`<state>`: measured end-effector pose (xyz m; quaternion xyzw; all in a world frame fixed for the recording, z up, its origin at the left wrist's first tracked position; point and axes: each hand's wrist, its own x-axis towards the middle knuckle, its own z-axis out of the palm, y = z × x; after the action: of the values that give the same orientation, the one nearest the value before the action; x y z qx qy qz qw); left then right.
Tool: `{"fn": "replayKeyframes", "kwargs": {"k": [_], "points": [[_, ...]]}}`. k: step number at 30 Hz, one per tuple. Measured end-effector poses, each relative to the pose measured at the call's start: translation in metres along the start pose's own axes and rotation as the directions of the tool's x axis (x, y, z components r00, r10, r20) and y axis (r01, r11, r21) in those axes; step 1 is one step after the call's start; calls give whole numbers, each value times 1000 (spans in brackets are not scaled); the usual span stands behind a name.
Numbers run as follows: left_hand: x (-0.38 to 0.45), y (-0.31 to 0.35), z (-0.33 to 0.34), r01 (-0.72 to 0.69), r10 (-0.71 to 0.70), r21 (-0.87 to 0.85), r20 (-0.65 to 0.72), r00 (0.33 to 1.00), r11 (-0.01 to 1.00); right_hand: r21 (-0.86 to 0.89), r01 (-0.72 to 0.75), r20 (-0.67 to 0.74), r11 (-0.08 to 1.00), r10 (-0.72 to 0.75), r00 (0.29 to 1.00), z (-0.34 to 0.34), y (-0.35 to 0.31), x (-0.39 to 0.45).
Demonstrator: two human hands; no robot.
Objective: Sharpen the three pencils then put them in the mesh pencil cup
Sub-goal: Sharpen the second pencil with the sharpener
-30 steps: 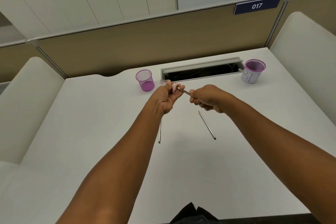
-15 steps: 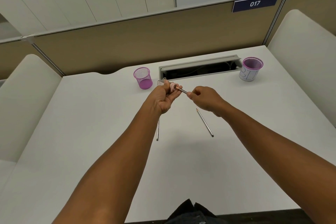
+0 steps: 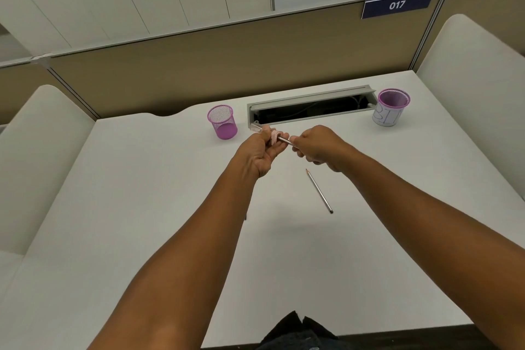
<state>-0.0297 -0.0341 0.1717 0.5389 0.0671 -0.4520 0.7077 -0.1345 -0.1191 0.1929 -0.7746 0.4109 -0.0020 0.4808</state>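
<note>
My left hand (image 3: 262, 152) is shut on a small pink sharpener (image 3: 273, 135) above the middle of the white desk. A grey pencil (image 3: 284, 139) sticks out of the sharpener, and my right hand (image 3: 318, 146) is shut on its other end. A second pencil (image 3: 319, 192) lies loose on the desk just below my right hand, tip pointing away. A third pencil (image 3: 245, 217) is almost wholly hidden under my left forearm. The empty pink mesh pencil cup (image 3: 222, 121) stands beyond and to the left of my left hand.
A second purple cup wrapped in a white label (image 3: 390, 107) stands at the back right. An open cable tray slot (image 3: 309, 108) runs along the desk's back edge. White padded dividers (image 3: 34, 156) flank the desk, with a beige partition behind.
My right hand has shifted along the pencil and turned, closing up to the left hand. The third pencil is now mostly covered by my left forearm. The view moved slightly.
</note>
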Motion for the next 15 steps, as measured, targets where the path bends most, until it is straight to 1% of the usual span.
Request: {"fn": "replayKeyframes", "kwargs": {"k": [1,3,5,8,9,10,11,12,13,14,15], "points": [[1,1,0,0,0,1,-5,1000,1000,-98,77,-41,992,-82,996,2,2,-2],[0,4,-1,-2,2,-10,-20,1000,1000,-313,193,-123,930,-241,963,6,6,-2],[-1,5,-2,-6,5,-29,-31,1000,1000,-483,243,-206,841,-379,902,11,13,-4],[-4,4,-1,11,-12,-37,-21,1000,999,-644,302,-282,703,-585,760,17,23,-5],[-5,3,-1,16,-17,-33,-17,1000,999,-689,290,-292,665,-620,729,18,24,-6],[-7,3,1,20,-21,-30,-13,1000,999,-712,270,-294,648,-625,723,18,24,-8],[-7,3,1,24,-24,-33,-13,1000,999,-719,250,-292,649,-608,738,17,21,-10],[-7,4,1,26,-26,-39,-13,1000,999,-705,220,-292,674,-559,776,17,17,-10],[-7,4,2,25,-25,-45,-11,1000,999,-671,175,-298,720,-479,826,16,12,-11],[-7,5,2,19,-19,-52,-8,1000,998,-598,126,-296,792,-364,883,14,6,-8],[-6,5,2,11,-12,-56,-4,1000,998,-463,82,-269,883,-228,936,10,1,-5]]}}
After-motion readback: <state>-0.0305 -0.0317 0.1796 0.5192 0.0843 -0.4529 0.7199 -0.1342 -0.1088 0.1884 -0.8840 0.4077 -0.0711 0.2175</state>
